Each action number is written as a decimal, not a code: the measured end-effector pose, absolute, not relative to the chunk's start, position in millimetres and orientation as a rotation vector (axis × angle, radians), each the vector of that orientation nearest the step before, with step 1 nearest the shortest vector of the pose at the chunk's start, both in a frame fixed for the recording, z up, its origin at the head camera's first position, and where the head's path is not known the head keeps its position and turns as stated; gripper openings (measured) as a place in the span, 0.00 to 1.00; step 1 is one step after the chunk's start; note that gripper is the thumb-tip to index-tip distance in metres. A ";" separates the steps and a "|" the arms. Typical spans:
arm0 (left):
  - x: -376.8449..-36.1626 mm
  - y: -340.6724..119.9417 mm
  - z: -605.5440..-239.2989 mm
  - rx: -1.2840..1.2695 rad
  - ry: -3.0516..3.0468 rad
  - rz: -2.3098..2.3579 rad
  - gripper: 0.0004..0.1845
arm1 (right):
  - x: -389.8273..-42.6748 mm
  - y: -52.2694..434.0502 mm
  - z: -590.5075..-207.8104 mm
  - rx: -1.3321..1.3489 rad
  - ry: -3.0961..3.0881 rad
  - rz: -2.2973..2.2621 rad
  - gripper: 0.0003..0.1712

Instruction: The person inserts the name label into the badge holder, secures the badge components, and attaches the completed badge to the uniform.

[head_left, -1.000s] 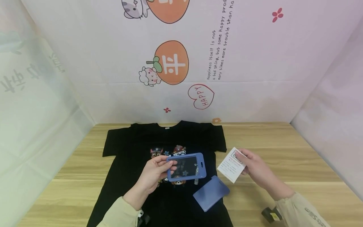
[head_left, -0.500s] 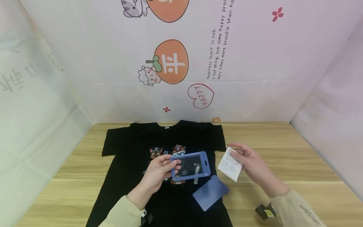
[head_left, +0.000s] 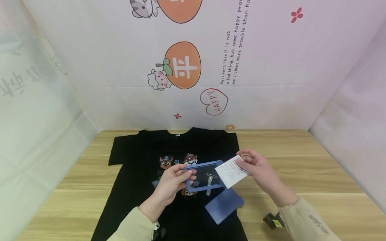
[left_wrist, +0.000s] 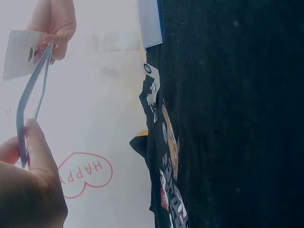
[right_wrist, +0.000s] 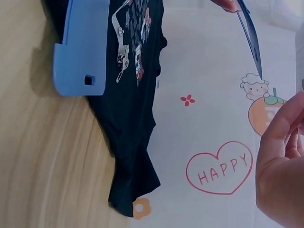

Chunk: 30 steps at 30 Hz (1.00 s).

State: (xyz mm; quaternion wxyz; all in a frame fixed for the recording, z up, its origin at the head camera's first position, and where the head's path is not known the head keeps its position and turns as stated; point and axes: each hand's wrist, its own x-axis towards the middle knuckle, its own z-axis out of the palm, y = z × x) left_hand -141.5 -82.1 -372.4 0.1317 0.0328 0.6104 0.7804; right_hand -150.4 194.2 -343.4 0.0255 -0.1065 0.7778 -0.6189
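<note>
My left hand [head_left: 172, 180] pinches one end of a blue badge-holder frame [head_left: 205, 189] above the shirt, thumb on its upper face. My right hand [head_left: 256, 167] pinches a white printed card [head_left: 230, 173] between thumb and fingers. In the head view the card covers the frame's right end; the right wrist view shows a gap between the frame [right_wrist: 251, 40] and the card. A flat blue badge-holder piece [head_left: 223, 206] lies below them on the shirt. A badge clip with a pin [left_wrist: 153, 88] rests on the shirt, partly seen through the frame in the head view.
A black T-shirt [head_left: 135, 187] with cartoon dogs printed on it is spread over the wood-grain table [head_left: 289, 150]. Behind the table hangs a white printed cloth [head_left: 265, 100], with more cloth at both sides. A dark wrist device [head_left: 272, 221] sits beside the right sleeve.
My right hand has brought the card leftward and turned it, so it now overlaps the frame's right end in the head view. My left hand has shifted slightly right with the frame.
</note>
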 end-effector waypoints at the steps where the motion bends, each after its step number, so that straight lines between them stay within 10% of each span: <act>1: -141.5 -81.4 -372.5 0.092 1.777 2.263 0.11 | -150.9 192.7 -343.6 -0.327 2.429 -1.899 0.17; 30: -149.7 -71.4 -378.0 0.064 1.823 2.252 0.15 | -153.7 154.3 -346.3 -0.375 2.813 -1.700 0.15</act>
